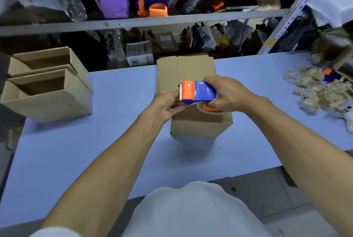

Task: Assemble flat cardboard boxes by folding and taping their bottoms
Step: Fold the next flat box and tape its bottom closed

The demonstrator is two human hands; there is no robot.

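Note:
A brown cardboard box stands on the blue table at the centre, its folded flaps facing up. Above it my right hand grips a blue and orange tape dispenser with a roll of clear tape under it. My left hand pinches at the dispenser's toothed orange end, where the tape comes out. A flat piece of cardboard lies behind the box, toward the table's far edge.
Two open assembled boxes stand side by side at the table's left. A heap of crumpled clear tape scraps lies at the right. Cluttered shelves with bags and another orange dispenser rise behind the table.

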